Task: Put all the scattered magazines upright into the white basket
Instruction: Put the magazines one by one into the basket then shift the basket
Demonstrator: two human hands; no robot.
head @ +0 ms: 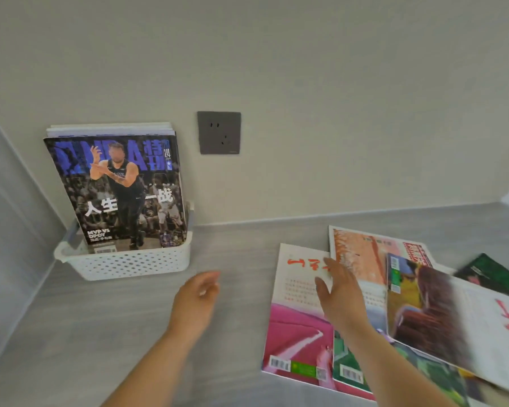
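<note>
A white perforated basket (135,264) stands at the back left against the wall. Several magazines stand upright in it, the front one a dark basketball magazine (118,189). Several more magazines lie overlapping on the grey counter at the right: a white-and-pink one (297,324), an orange-covered one (362,259), a brown-and-yellow one (441,312) and a green one (494,274). My right hand (340,292) hovers open over the white-and-pink magazine, fingers spread. Between basket and pile, my left hand (196,298) hangs above the bare counter, loosely open and holding nothing.
A grey wall socket (219,132) sits on the back wall right of the basket. A side wall closes the left edge. The grey counter (100,333) stretches between the basket and the magazine pile.
</note>
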